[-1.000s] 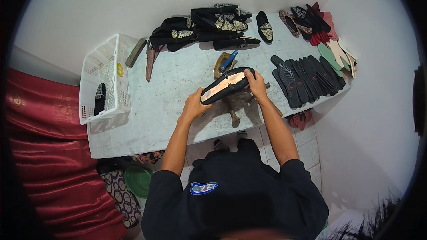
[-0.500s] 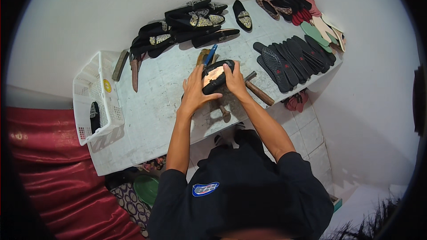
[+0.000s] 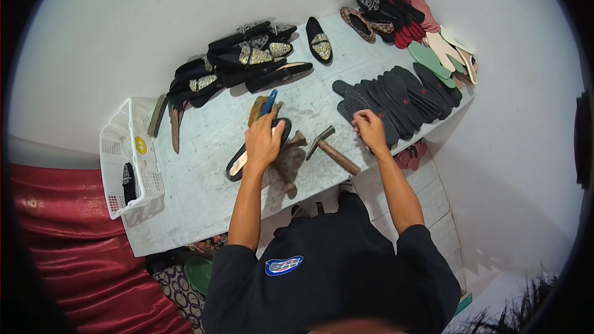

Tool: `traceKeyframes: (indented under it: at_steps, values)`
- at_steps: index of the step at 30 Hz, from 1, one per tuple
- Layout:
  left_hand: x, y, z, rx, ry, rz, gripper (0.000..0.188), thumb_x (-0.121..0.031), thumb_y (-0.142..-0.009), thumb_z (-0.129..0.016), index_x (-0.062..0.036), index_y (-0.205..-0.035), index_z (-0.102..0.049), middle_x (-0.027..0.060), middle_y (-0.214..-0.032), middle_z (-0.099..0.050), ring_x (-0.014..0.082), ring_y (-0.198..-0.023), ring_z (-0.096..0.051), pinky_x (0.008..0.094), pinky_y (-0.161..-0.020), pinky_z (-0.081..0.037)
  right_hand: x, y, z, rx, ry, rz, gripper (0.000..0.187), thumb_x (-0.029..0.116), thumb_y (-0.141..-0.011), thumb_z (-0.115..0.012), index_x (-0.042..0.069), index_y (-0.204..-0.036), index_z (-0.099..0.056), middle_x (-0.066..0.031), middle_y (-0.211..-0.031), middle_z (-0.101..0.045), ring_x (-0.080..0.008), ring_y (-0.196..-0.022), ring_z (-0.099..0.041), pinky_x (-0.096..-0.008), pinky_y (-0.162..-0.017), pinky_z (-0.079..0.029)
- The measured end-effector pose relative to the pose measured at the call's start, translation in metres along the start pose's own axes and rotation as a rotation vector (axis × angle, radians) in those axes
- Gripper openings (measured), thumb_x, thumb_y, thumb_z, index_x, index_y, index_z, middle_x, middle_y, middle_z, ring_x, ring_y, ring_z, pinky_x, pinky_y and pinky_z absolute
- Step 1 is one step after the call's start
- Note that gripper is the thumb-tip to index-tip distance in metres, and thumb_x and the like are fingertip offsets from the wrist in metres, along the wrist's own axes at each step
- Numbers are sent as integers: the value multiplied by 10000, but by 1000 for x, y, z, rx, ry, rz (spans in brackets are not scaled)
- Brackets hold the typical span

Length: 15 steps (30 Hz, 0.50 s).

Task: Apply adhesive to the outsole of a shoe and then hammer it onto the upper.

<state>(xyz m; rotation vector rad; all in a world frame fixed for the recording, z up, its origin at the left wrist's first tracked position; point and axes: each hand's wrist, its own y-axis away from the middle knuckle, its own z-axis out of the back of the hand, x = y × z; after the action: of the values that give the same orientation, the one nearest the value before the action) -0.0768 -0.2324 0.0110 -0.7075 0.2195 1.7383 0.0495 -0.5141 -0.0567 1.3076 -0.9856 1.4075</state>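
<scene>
My left hand [image 3: 262, 140] is closed around a black shoe [image 3: 235, 169], whose long pale inner patch shows on both sides of the fingers. My right hand [image 3: 370, 130] is raised by the near edge of a row of black soles [image 3: 401, 100], its fingers curled in. Whether it pinches anything is hidden. Between the hands lies a hammer [image 3: 339, 157] with a brown handle. A rusty metal stand [image 3: 288, 176] is partly under my left forearm's side. Just beyond my left hand are a blue-handled tool [image 3: 269, 102] and a yellowish-brown object [image 3: 257, 111].
Black shoes with glittery fronts [image 3: 238, 62] are heaped at the back left, and one single shoe [image 3: 319, 41] stands apart. A white plastic basket [image 3: 148, 176] holds a shoe at the left. Pale and green insoles [image 3: 430, 62] lie at the back right of the table [image 3: 185, 210].
My right hand has let go of the shoe and moved right to the soles. My left hand has lowered the shoe and turned it. The whole view has shifted slightly.
</scene>
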Motion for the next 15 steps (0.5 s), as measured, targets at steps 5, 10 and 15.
traceKeyframes:
  at_steps: [5,10,15]
  values:
    - [-8,1,4,-5,-4,-4,402,-360,-928,-540,-58,-1183,-611,139,-1149,-638,329,-1065,-575,414,-884,-416,-32,-54,114,-382,506,335,125,68,-837,-609,-7,-936,-627,-131,-832,-630,-204,-646,-631,-327,-617,-500]
    - [-16,0,4,-26,27,63,378,-348,-912,-560,-71,-1159,-634,134,-1104,-652,314,-1031,-587,387,-873,-416,-56,-81,163,-401,865,213,340,140,-788,-685,-1,-1086,-602,-178,-1022,-592,-347,-1016,-563,-433,-906,-443]
    - [-12,-6,-4,-105,91,81,361,-323,-873,-623,-65,-1122,-654,149,-1021,-668,320,-958,-609,384,-852,-446,-66,-98,180,-276,820,8,549,241,-722,-768,-34,-1162,-588,-219,-1067,-608,-371,-1050,-558,-430,-952,-435]
